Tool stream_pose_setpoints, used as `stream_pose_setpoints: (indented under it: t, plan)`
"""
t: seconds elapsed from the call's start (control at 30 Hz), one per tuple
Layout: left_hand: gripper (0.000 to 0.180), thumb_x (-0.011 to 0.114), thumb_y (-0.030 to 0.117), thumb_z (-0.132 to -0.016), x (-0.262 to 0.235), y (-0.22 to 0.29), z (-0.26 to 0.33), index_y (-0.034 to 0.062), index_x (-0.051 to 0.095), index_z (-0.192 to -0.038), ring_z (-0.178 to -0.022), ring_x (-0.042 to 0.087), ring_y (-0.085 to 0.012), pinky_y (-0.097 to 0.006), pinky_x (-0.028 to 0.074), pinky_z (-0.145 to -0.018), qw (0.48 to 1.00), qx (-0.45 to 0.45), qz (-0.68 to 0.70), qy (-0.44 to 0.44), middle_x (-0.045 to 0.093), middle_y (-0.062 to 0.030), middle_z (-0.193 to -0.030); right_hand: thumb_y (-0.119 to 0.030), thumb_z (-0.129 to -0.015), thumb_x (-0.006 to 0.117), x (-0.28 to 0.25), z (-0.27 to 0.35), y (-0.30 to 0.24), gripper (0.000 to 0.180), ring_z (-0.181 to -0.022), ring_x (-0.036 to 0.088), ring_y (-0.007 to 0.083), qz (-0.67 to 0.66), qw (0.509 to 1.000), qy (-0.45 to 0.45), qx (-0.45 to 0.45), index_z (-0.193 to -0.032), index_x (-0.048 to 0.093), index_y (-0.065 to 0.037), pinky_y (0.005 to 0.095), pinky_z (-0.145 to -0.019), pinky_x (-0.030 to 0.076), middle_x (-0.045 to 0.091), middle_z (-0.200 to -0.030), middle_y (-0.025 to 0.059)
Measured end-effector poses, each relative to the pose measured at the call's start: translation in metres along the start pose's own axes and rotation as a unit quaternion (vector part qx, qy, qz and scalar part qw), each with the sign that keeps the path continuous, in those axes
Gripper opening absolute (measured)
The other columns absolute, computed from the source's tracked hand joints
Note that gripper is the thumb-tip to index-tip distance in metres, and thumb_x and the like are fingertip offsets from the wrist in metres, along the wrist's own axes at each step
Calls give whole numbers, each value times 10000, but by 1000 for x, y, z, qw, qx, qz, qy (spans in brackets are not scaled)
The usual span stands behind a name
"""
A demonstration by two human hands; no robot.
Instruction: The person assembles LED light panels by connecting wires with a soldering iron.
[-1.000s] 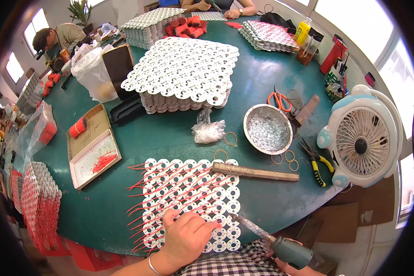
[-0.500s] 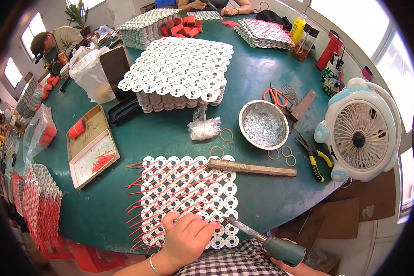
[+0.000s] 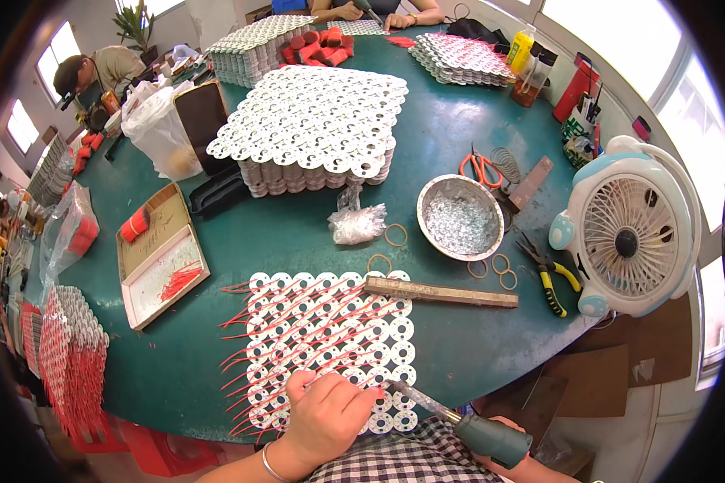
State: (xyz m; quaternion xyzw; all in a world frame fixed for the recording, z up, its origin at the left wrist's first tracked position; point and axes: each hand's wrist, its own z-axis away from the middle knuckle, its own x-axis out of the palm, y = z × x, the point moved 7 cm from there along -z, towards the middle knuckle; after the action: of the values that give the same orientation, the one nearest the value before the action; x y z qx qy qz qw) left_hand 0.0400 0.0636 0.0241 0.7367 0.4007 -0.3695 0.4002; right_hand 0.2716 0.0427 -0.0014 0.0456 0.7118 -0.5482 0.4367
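Observation:
A panel of round white circuit boards (image 3: 401, 331) lies near the table's front edge, with rows of thin red wires (image 3: 242, 338) laid across it. My left hand (image 3: 330, 414) rests on its lower part, fingers pinched together; what they hold is too small to make out. My right hand (image 3: 507, 435), mostly hidden, is wrapped round the green handle of a soldering iron (image 3: 491, 439). The iron's tip points left and comes down at the boards, just right of my left fingertips. A worn wooden bar (image 3: 443, 292) lies over the panel's upper right corner.
Beyond the panel stand a metal bowl of small shiny bits (image 3: 461, 217) and a tall stack of board panels (image 3: 310, 121). Pliers (image 3: 552, 278) and a fan (image 3: 624, 229) are at right; a cardboard box with red wires (image 3: 165, 258) is at left. Another person's hand (image 3: 399, 22) works across the table.
The soldering iron and my right hand have shifted slightly to the left. My left hand stays nearly in place. Across the table, the other person's hands have moved over their panel.

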Motion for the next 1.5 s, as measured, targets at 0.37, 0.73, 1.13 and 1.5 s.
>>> stream_pose_setpoints:
  t: [0.37,0.73,1.13,1.5]
  plan:
    - [146,674,107,-635,-3,-2,1,169,626,-758,-713,505,-127,-335,291,-721,998,-27,58,9,517,54,-688,-153,-757,546,1,28,16,374,-660,554,176,-426,838,129,317,-1096,505,-1,302,-676,451,592,-686,125]
    - [61,661,177,-677,-8,7,15,185,622,-723,-671,469,-108,-365,247,-776,1000,-5,10,13,395,50,-605,-107,-689,649,14,35,22,381,-717,569,209,-59,996,-18,69,-1041,537,-13,303,-711,434,603,-788,95]
    - [92,680,172,-655,-4,1,15,174,627,-731,-673,466,-116,-365,248,-752,999,-11,41,8,413,49,-614,-84,-636,686,26,41,38,430,-838,554,197,-118,981,-4,154,-1041,545,-54,316,-752,431,563,-958,81]
    - [144,697,147,-607,-3,5,13,173,635,-734,-677,466,-124,-367,253,-733,999,-9,50,-1,431,52,-626,-117,-673,671,9,42,21,335,-839,558,193,-185,963,45,190,-991,584,-56,311,-755,429,590,-914,80]
